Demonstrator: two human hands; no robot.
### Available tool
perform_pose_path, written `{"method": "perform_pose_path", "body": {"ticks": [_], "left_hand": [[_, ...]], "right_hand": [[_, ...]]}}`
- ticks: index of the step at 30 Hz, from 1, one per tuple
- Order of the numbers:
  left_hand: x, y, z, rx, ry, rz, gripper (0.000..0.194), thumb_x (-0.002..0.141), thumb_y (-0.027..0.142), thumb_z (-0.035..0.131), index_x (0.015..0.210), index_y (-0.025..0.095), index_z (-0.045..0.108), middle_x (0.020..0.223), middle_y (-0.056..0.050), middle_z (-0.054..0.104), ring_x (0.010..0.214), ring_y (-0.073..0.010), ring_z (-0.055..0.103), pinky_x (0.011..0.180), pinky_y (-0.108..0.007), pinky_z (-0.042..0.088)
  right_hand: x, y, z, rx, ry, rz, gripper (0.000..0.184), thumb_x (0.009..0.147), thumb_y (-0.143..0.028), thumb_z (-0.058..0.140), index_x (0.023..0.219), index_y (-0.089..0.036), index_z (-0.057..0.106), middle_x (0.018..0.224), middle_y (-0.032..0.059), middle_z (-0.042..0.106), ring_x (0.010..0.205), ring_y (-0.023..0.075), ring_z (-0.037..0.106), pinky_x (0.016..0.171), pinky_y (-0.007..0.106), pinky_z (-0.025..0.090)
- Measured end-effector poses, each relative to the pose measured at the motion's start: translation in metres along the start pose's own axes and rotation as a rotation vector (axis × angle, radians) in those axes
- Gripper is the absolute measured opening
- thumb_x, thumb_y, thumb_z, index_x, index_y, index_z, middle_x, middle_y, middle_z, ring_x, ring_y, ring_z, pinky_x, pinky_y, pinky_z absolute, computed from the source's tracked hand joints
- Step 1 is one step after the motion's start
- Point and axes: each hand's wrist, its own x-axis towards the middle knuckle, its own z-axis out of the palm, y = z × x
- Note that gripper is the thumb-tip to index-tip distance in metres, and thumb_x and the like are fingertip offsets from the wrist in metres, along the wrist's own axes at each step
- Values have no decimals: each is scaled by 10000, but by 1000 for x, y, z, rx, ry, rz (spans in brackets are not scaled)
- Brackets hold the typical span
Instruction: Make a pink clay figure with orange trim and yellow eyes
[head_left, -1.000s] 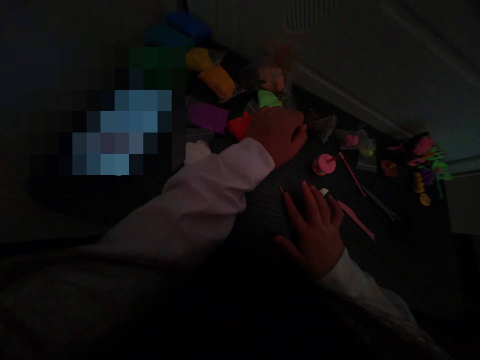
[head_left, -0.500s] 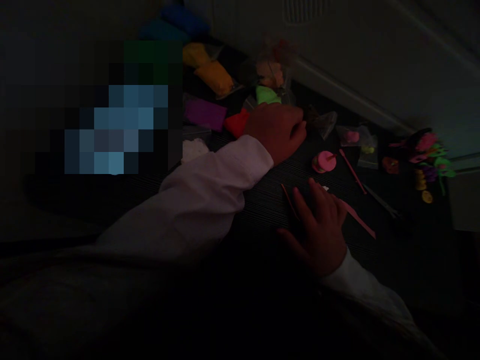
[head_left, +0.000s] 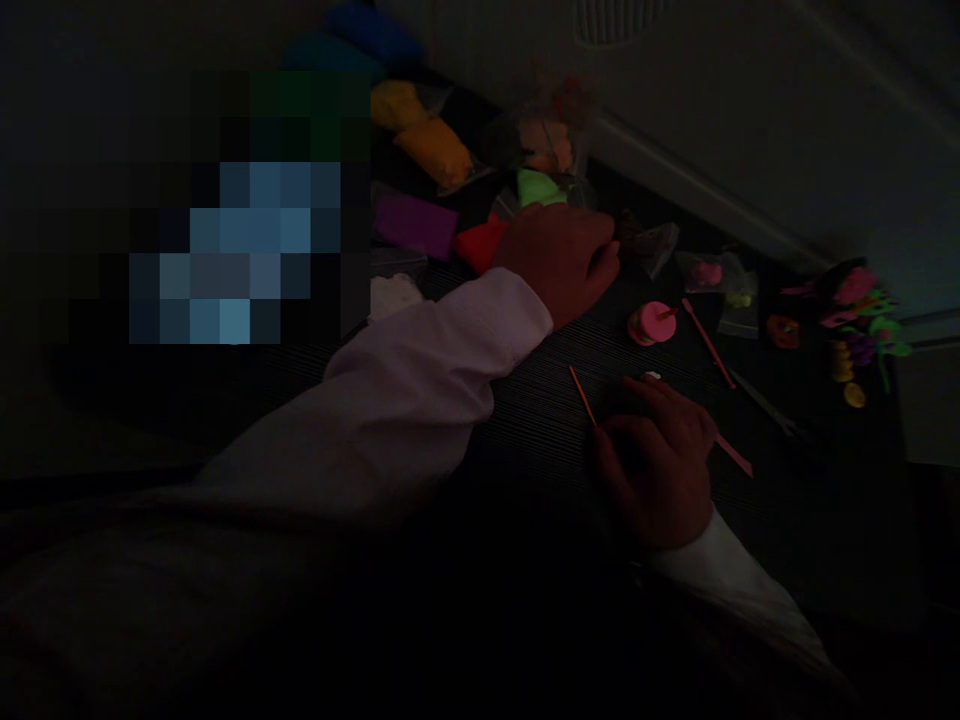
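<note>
My left hand is closed, resting among the bags at the back of the dark table. Its fingers curl under, so whatever they hold, if anything, is hidden. Beside it are a red bag and a bright green bag. My right hand is curled low over the table, thumb and index finger closed at the near end of a thin orange stick. A pink flat strip sticks out past this hand, and a small white bit lies by its fingers. A pink round clay piece stands between the hands.
A pink stick and scissors lie to the right. Small colourful clay figures crowd the table's right end. Orange bags, a purple bag and a white lump are at the left. A pale wall runs behind.
My right hand has gone from spread fingers to curled ones and moved slightly right, closing at the orange stick's near end. My left hand keeps its closed pose.
</note>
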Motion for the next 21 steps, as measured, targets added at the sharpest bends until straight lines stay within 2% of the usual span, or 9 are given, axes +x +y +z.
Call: {"method": "perform_pose_path", "body": {"ticks": [2,4,7,10,14,21], "left_hand": [[0,0,0,0,-15,-2,235,803,329,363,723,203,546,692,-27,617,673,-183,552,586,-333,361],[0,0,-1,-2,-21,2,237,803,325,362,728,198,548,700,-31,618,686,-186,556,598,-335,368],[0,0,-2,-8,-28,7,249,807,328,353,739,197,553,712,-38,621,696,-188,557,608,-337,370],[1,0,-3,-20,-57,-8,248,806,323,349,759,205,563,725,-46,621,713,-203,556,620,-352,369],[1,0,-2,-32,-71,-26,246,801,325,349,757,222,567,700,-46,616,706,-214,551,622,-361,368],[0,1,-1,-21,-39,-18,266,809,324,350,746,185,567,715,-39,620,689,-181,543,608,-330,342]], "right_hand": [[0,-1,-1,-6,5,4,106,715,-283,548,760,-194,583,1098,64,555,1094,243,438,906,423,275],[-1,-1,-3,-28,-11,-14,208,724,-327,535,873,-191,581,1141,85,527,1119,243,414,916,422,268],[-3,-3,-5,-117,-117,-78,490,739,-440,483,1156,-185,464,1294,148,372,1188,283,321,929,471,228],[-4,-3,-4,-190,-229,-118,644,739,-544,408,1267,-182,339,1361,182,235,1229,314,234,939,515,179],[-4,-3,-1,-229,-287,-125,685,733,-600,353,1288,-201,303,1385,172,173,1251,313,179,957,523,139],[-4,-6,-3,-217,-314,-158,682,721,-624,349,1288,-249,297,1395,155,154,1247,317,190,961,524,134]]}}
